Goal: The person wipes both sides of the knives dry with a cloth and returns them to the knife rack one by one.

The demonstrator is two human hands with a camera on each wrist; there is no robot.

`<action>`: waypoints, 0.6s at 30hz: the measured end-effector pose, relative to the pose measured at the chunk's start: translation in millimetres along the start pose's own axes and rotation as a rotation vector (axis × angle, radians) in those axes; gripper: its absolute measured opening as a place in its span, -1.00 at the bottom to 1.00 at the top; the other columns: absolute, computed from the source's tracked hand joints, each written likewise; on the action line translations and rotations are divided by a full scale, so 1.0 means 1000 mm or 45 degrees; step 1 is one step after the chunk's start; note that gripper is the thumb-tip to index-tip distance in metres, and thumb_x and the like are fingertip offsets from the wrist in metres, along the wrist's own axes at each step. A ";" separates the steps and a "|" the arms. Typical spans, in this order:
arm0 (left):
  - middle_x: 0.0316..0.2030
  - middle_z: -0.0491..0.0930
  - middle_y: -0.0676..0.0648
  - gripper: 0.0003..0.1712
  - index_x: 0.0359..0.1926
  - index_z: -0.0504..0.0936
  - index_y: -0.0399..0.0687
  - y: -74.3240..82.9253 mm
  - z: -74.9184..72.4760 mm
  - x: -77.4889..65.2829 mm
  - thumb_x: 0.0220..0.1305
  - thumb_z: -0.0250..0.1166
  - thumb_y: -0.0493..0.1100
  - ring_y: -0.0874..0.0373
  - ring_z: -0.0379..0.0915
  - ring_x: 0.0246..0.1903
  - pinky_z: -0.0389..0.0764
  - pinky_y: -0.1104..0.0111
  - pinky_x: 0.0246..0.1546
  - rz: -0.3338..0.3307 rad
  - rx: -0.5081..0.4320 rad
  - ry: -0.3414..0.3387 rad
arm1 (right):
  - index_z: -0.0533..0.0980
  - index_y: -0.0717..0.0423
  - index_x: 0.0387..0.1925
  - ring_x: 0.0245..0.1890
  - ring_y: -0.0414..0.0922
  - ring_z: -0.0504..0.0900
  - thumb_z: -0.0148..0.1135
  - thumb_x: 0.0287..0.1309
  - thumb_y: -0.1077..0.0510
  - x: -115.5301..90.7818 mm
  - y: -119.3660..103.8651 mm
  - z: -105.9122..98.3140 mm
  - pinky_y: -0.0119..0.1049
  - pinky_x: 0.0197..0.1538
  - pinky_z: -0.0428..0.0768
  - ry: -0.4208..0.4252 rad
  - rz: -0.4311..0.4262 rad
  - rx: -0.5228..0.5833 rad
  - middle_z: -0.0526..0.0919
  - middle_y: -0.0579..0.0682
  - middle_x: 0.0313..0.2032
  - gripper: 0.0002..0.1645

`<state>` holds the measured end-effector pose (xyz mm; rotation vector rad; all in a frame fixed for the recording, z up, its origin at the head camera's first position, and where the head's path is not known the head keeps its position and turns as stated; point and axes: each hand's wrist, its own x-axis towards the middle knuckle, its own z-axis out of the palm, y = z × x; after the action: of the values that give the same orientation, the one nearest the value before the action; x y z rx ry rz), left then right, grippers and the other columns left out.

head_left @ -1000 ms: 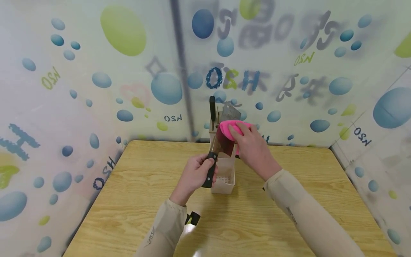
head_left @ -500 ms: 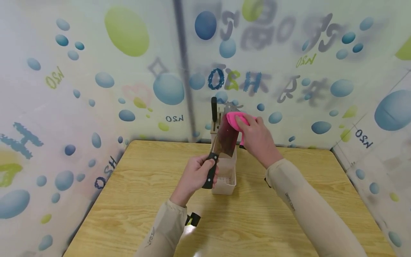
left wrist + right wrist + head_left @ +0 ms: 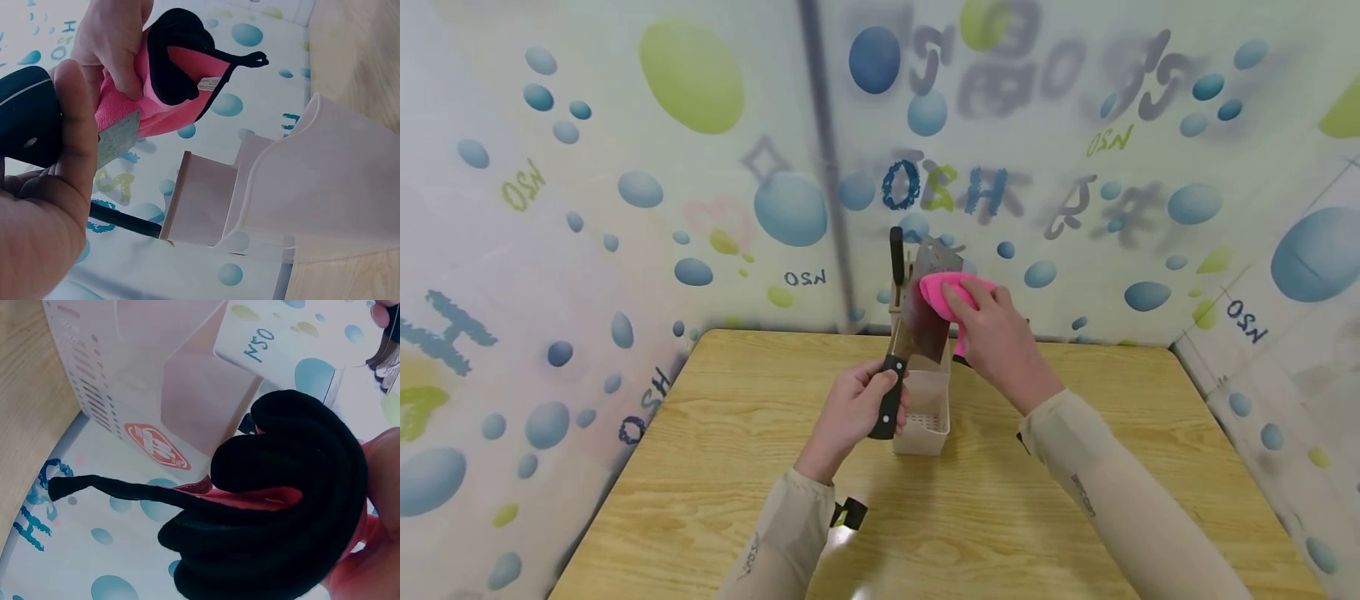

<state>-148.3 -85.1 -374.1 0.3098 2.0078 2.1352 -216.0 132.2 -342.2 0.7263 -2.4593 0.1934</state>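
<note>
My left hand grips the black handle of a cleaver, its broad blade tilted up and away over the table. Against the blade my right hand holds a folded pink cloth. The left wrist view shows black edging and a small hanging loop on that cloth; the fingers pinch it from above. Behind the blade stands a pale knife holder, partly hidden by the cleaver. In one of its slots is a knife with a black handle.
The holder's perforated side wall bears a red label. It stands on a wooden table, near the back wall printed with bubbles and letters. Side walls rise at left and right.
The right hand with the cloth has rubbed along the blade, first up and right, then slightly back down and left. The left hand keeps its grip on the cleaver nearly still.
</note>
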 end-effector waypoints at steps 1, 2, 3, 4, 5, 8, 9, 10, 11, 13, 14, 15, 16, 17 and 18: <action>-0.39 0.55 -0.34 -0.69 -0.06 0.52 -0.33 0.000 0.000 0.000 0.47 -0.05 -0.18 0.06 0.54 -0.62 0.66 0.17 -0.53 0.000 -0.004 0.001 | 0.38 0.06 0.32 -0.07 0.24 0.45 0.37 0.02 0.27 -0.002 -0.001 0.000 -0.02 -0.24 0.67 0.005 -0.008 0.004 0.44 0.24 0.22 -0.23; -0.38 0.56 -0.35 -0.68 -0.06 0.52 -0.33 -0.001 0.000 0.001 0.48 -0.05 -0.17 0.06 0.55 -0.60 0.66 0.16 -0.52 0.000 -0.009 0.001 | 0.38 0.06 0.32 -0.06 0.24 0.45 0.36 0.03 0.27 -0.003 -0.003 0.000 -0.02 -0.23 0.67 0.008 -0.013 0.010 0.44 0.24 0.22 -0.24; -0.36 0.56 -0.37 -0.68 -0.07 0.52 -0.33 -0.001 0.000 0.001 0.48 -0.05 -0.17 0.05 0.56 -0.59 0.66 0.16 -0.51 0.005 -0.012 -0.002 | 0.39 0.05 0.32 -0.06 0.24 0.45 0.34 0.05 0.28 -0.004 -0.004 0.000 -0.02 -0.22 0.67 0.009 -0.019 0.015 0.44 0.24 0.22 -0.25; -0.35 0.56 -0.38 -0.68 -0.07 0.52 -0.34 -0.001 0.000 0.001 0.48 -0.05 -0.16 0.05 0.56 -0.58 0.67 0.16 -0.50 0.010 -0.015 -0.006 | 0.39 0.05 0.32 -0.06 0.24 0.45 0.33 0.06 0.28 -0.006 -0.005 0.000 -0.03 -0.21 0.67 0.009 -0.024 0.017 0.44 0.24 0.22 -0.27; -0.34 0.56 -0.38 -0.67 -0.08 0.51 -0.34 -0.001 0.000 0.001 0.49 -0.05 -0.15 0.05 0.57 -0.57 0.67 0.16 -0.49 0.017 -0.019 -0.013 | 0.39 0.05 0.32 -0.05 0.23 0.45 0.30 0.08 0.29 -0.007 -0.006 0.000 -0.03 -0.20 0.67 0.006 -0.025 0.020 0.44 0.23 0.22 -0.28; -0.32 0.56 -0.35 -0.64 -0.09 0.50 -0.36 -0.002 -0.001 0.001 0.50 -0.03 -0.10 0.06 0.59 -0.54 0.68 0.16 -0.45 0.041 -0.044 -0.038 | 0.40 0.04 0.32 -0.02 0.23 0.45 0.27 0.11 0.32 -0.010 -0.009 0.001 -0.02 -0.15 0.66 -0.003 -0.024 0.029 0.44 0.22 0.23 -0.31; -0.32 0.57 -0.33 -0.63 -0.08 0.49 -0.36 -0.002 -0.001 0.001 0.51 -0.02 -0.09 0.06 0.59 -0.53 0.68 0.17 -0.44 0.053 -0.053 -0.049 | 0.40 0.04 0.31 -0.01 0.22 0.44 0.26 0.11 0.33 -0.011 -0.010 0.001 -0.02 -0.14 0.66 -0.008 -0.021 0.035 0.44 0.22 0.23 -0.31; -0.32 0.57 -0.30 -0.62 -0.08 0.49 -0.37 -0.002 -0.001 0.001 0.51 -0.02 -0.07 0.07 0.60 -0.52 0.68 0.17 -0.43 0.061 -0.063 -0.060 | 0.41 0.04 0.31 -0.01 0.22 0.45 0.26 0.11 0.33 -0.012 -0.011 0.001 -0.02 -0.14 0.66 -0.010 -0.018 0.038 0.44 0.21 0.23 -0.32; -0.32 0.57 -0.28 -0.61 -0.07 0.48 -0.37 -0.003 -0.002 0.001 0.51 -0.01 -0.06 0.07 0.60 -0.51 0.68 0.18 -0.42 0.068 -0.072 -0.069 | 0.41 0.04 0.31 0.00 0.22 0.45 0.26 0.11 0.32 -0.013 -0.012 0.001 -0.02 -0.14 0.66 -0.013 -0.015 0.037 0.44 0.21 0.23 -0.32; -0.32 0.57 -0.24 -0.60 -0.06 0.47 -0.37 -0.003 -0.002 0.001 0.51 0.00 -0.05 0.07 0.60 -0.48 0.69 0.18 -0.39 0.079 -0.085 -0.087 | 0.42 0.03 0.31 0.01 0.23 0.45 0.27 0.10 0.32 -0.015 -0.014 0.000 -0.03 -0.12 0.66 -0.019 -0.013 0.038 0.44 0.21 0.23 -0.31; -0.32 0.57 -0.23 -0.60 -0.06 0.47 -0.37 -0.003 -0.003 0.001 0.51 0.00 -0.04 0.06 0.60 -0.47 0.69 0.18 -0.38 0.080 -0.089 -0.091 | 0.41 0.03 0.31 0.01 0.23 0.45 0.29 0.09 0.31 -0.016 -0.015 0.000 -0.03 -0.12 0.66 -0.024 -0.013 0.032 0.44 0.20 0.24 -0.30; -0.32 0.57 -0.23 -0.61 -0.06 0.47 -0.36 -0.003 -0.003 0.001 0.51 0.00 -0.04 0.05 0.60 -0.46 0.69 0.18 -0.36 0.080 -0.091 -0.094 | 0.40 0.02 0.32 0.02 0.23 0.46 0.31 0.08 0.30 -0.017 -0.016 0.000 -0.03 -0.11 0.66 -0.028 -0.015 0.029 0.43 0.20 0.24 -0.29; -0.31 0.57 -0.22 -0.61 -0.05 0.47 -0.36 -0.003 -0.003 0.001 0.50 0.00 -0.04 0.05 0.60 -0.45 0.69 0.18 -0.35 0.077 -0.092 -0.096 | 0.40 0.02 0.32 0.03 0.23 0.46 0.31 0.08 0.29 -0.018 -0.017 0.000 -0.03 -0.09 0.66 -0.032 -0.016 0.031 0.43 0.19 0.24 -0.28; -0.31 0.57 -0.21 -0.60 -0.04 0.47 -0.35 -0.003 -0.004 0.001 0.50 0.00 -0.03 0.05 0.60 -0.43 0.69 0.19 -0.33 0.074 -0.093 -0.098 | 0.40 0.02 0.32 0.04 0.23 0.46 0.32 0.08 0.29 -0.019 -0.018 -0.001 -0.02 -0.07 0.65 -0.035 -0.018 0.034 0.42 0.19 0.25 -0.27; -0.30 0.57 -0.20 -0.59 -0.04 0.46 -0.35 -0.003 -0.004 0.001 0.50 0.00 -0.03 0.05 0.59 -0.42 0.69 0.18 -0.32 0.074 -0.094 -0.100 | 0.39 0.01 0.33 0.04 0.23 0.46 0.32 0.08 0.29 -0.020 -0.019 -0.001 -0.02 -0.04 0.64 -0.037 -0.020 0.037 0.42 0.19 0.25 -0.27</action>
<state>-150.7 -88.1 -377.5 0.4381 1.8947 2.1895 -191.2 125.7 -353.3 0.7658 -2.4822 0.2146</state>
